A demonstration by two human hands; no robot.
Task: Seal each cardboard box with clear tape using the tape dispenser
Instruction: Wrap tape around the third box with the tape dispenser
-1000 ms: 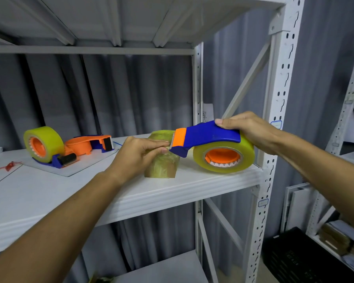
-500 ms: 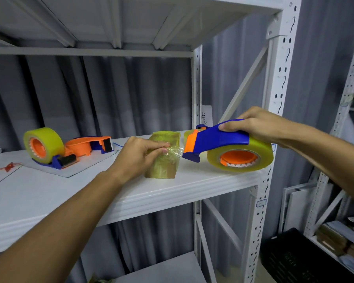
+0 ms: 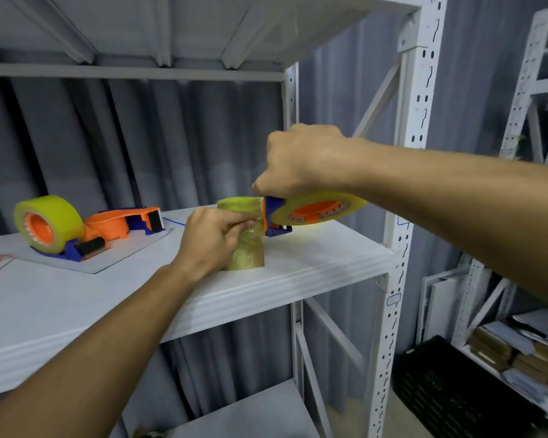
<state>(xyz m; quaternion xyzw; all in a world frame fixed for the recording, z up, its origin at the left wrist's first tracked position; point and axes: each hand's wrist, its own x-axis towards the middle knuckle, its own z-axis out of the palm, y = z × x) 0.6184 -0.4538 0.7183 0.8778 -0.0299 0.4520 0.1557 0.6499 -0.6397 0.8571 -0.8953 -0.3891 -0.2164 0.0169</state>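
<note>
The right hand (image 3: 301, 162) is gripping the tape dispenser (image 3: 310, 213) while the left hand (image 3: 212, 238) is pinching its clear tape (image 3: 256, 223) against a tape-wrapped box (image 3: 246, 245) on the shelf (image 3: 314, 257).

On the shelf (image 3: 314, 257) a small tape-wrapped box (image 3: 246, 248) stands near the front right corner, the left hand (image 3: 212, 238) against its left side and the right hand (image 3: 301, 162) holding a tape dispenser (image 3: 314, 211) just right of its top — a second dispenser (image 3: 76, 229) lies well apart to the left.
</note>
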